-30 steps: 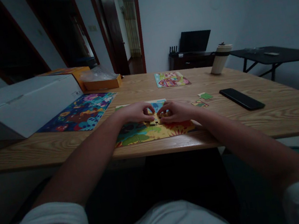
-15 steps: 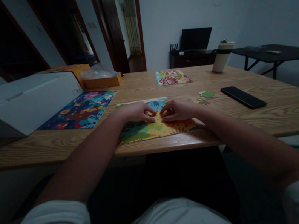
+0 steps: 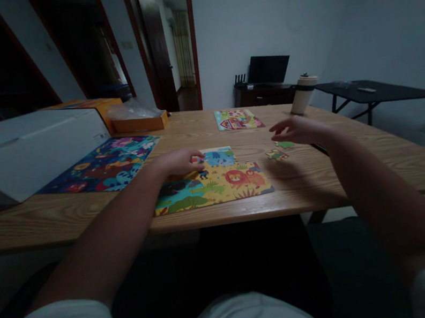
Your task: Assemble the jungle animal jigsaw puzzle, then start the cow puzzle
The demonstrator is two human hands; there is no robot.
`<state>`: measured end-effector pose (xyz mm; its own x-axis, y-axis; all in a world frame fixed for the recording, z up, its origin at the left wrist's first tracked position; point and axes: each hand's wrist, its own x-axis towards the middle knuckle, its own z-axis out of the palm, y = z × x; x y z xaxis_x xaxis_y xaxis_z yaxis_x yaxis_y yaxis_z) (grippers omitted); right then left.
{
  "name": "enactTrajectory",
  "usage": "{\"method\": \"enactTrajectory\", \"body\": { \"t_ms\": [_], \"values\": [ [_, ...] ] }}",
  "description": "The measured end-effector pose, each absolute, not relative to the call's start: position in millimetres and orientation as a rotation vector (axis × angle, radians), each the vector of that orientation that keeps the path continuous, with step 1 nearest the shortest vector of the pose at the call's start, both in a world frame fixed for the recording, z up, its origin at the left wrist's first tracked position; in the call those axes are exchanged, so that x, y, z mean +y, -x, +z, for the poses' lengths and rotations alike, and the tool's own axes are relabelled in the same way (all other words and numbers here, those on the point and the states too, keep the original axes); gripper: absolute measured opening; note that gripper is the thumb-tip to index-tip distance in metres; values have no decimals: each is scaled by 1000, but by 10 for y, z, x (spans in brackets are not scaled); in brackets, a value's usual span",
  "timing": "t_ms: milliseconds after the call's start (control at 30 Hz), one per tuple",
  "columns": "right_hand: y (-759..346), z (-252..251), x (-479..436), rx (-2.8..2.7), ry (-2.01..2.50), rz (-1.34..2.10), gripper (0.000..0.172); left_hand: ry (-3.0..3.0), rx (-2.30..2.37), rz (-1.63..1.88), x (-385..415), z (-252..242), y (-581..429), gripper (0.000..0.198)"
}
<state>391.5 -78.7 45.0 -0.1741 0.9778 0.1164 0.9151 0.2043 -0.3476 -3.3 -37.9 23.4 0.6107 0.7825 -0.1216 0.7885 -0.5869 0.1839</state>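
Note:
A partly assembled jigsaw puzzle point(image 3: 217, 188) with lions, a crocodile and a blue animal lies flat near the table's front edge. My left hand point(image 3: 181, 163) rests over its upper left part, thumb and fingers apart, hiding some of the picture. My right hand point(image 3: 295, 130) hovers to the right of the puzzle with its fingers stretched out and nothing visible in them. Just below and left of its fingers are a loose yellowish puzzle piece point(image 3: 276, 155) and a green puzzle piece point(image 3: 285, 144).
A dark blue puzzle point(image 3: 103, 166) lies at left beside a large white box point(image 3: 33, 156). Behind are an orange box lid point(image 3: 141, 124) with plastic film and a farm picture puzzle point(image 3: 239, 120). A tumbler point(image 3: 303, 96) stands at back right; my right forearm mostly covers a phone.
My right hand has left the puzzle and moved right, over the loose pieces, its fingers opening out. My left hand stays on the puzzle, slightly further left. The view has shifted a little.

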Motion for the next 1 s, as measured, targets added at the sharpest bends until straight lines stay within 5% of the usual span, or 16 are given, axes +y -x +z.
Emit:
{"method": "enactTrajectory", "body": {
  "t_ms": [200, 533, 767, 1000],
  "values": [
    [-4099, 152, -1004, -2359, 2101, 383, 53, -2580, 1280, -58, -378, 192, -20, 58],
    [-3786, 12, -978, -2361, 1990, -15, 45, -2577, 1273, -65, -386, 199, -29, 56],
    [-3731, 37, -825, -2435, 1831, 193, 68, -2571, 1306, -30, -427, 227, -31, 57],
    [-3705, -50, -699, -2364, 1780, 306, 68, -2561, 1278, -28, -422, 229, -41, 57]
  ]
}}
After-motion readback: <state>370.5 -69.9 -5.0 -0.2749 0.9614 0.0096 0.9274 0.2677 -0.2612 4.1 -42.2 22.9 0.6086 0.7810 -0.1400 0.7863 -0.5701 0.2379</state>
